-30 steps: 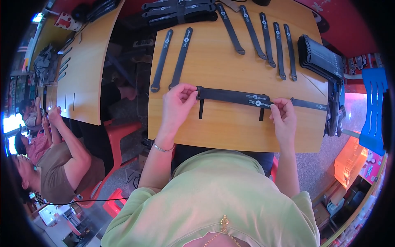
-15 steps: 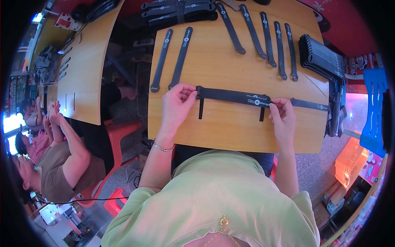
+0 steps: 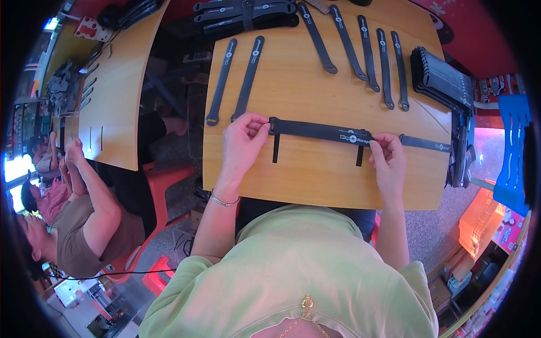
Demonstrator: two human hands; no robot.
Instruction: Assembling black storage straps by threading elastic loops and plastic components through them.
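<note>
Where the right hand (image 3: 387, 160) pinches, straps (image 3: 315, 130) bear white lettering (image 3: 354, 139)

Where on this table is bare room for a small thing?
Bare table lies between the two left straps and the row of five straps, beyond the held strap; also between the front edge and short black strips. Crowded: far left, with the strap bundle, and far right, with the black stack.

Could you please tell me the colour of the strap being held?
The held strap is black with white printing, clearest in the head view.
</note>
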